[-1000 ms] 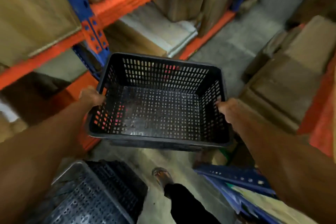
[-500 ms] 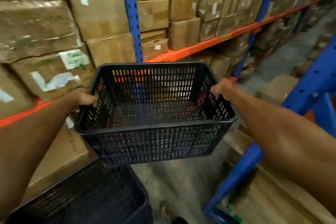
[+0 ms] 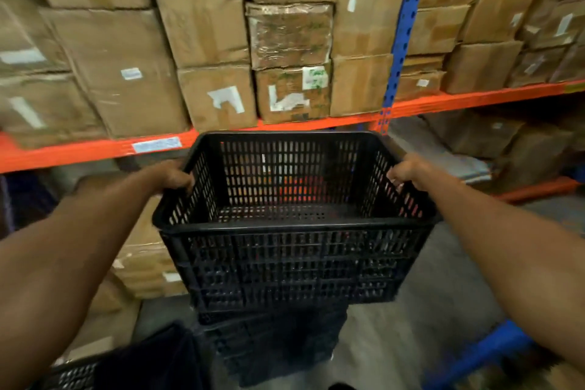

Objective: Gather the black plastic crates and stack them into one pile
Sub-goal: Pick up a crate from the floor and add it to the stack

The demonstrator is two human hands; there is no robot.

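I hold an empty black plastic crate with slotted walls in front of me, level and upright. My left hand grips its left rim and my right hand grips its right rim. Directly beneath it are more black crates, blurred, so I cannot tell whether the held crate touches them. Another black crate shows at the bottom left corner, partly cut off.
A warehouse rack with orange beams and a blue upright faces me, packed with cardboard boxes. More boxes sit low at the left. A blue frame piece lies at the lower right on the grey floor.
The view has swung left to face the rack squarely. The held crate now sits over the dark crates below instead of to their right. Both hands keep their grip.
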